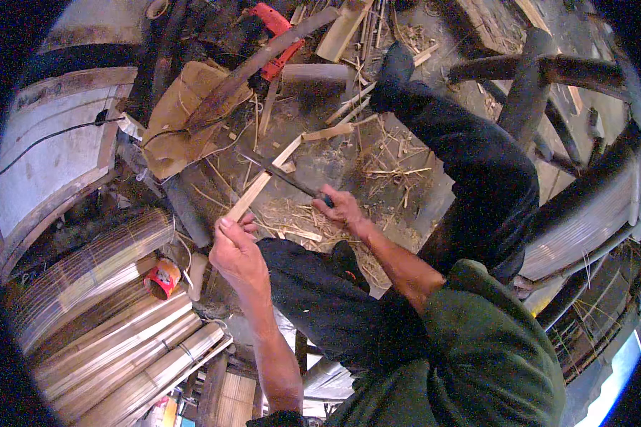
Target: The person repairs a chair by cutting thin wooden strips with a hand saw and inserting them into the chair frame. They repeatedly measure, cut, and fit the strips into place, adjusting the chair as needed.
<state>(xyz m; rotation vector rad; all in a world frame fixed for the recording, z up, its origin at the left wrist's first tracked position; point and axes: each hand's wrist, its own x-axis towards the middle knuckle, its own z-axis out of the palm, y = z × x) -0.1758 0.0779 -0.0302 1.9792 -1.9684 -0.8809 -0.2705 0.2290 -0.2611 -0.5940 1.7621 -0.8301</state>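
Observation:
My left hand point(236, 245) grips the near end of a pale bamboo strip point(251, 192), which slants up and away to the right. In my right hand point(343, 211) is the dark handle of a knife. The knife's long, narrow blade point(292, 180) points to the upper left and lies across the strip around its middle. Whether the edge has bitten into the strip cannot be made out. By the strip's far end, a thin pale piece point(327, 133) bends off to the right; I cannot tell whether it is joined to the strip.
Shavings point(399, 171) litter the floor around my outstretched leg. A red power tool point(274, 35) lies beyond a curved dark bar, near a brown sheet point(174, 153). Bundled slats point(139, 356) and a red can point(162, 279) are at left. Wooden poles point(530, 78) stand at right.

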